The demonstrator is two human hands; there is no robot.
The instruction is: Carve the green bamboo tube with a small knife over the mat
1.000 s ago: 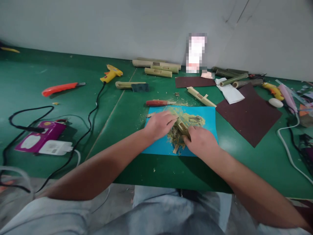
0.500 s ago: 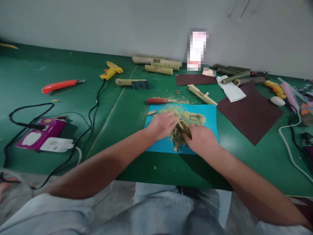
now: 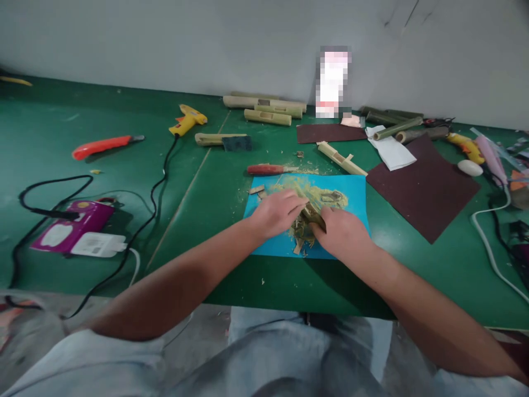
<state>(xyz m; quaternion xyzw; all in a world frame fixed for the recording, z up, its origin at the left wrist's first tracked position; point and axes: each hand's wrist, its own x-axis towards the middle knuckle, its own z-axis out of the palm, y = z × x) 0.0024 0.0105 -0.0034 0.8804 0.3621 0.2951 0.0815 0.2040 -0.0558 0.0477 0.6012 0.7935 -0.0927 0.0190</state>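
Note:
A short bamboo tube (image 3: 313,213) with a rectangular slot cut in its upper side lies slanted over the blue sheet (image 3: 355,193). Around its near end my right hand (image 3: 345,229) is closed, holding it. My left hand (image 3: 281,209) meets the far end of the tube with its fingers pressed together; what they pinch, if anything, is hidden. Bamboo shavings (image 3: 300,240) and pale yellow dust (image 3: 303,184) are spread on the sheet beneath and beyond my hands. Just past the sheet's far edge lies a red-handled tool (image 3: 266,170).
Other slotted bamboo tubes (image 3: 268,117) lie toward the wall, one slotted tube (image 3: 341,158) nearer. Brown sandpaper sheets (image 3: 425,190) are at right. Leftward are a yellow glue gun (image 3: 189,120), a red utility knife (image 3: 103,146), a purple power strip (image 3: 78,220) and black cables (image 3: 154,193).
My left hand has shifted slightly down at the tube's far end and is less blurred. My right hand keeps its hold on the bamboo tube, nearly still.

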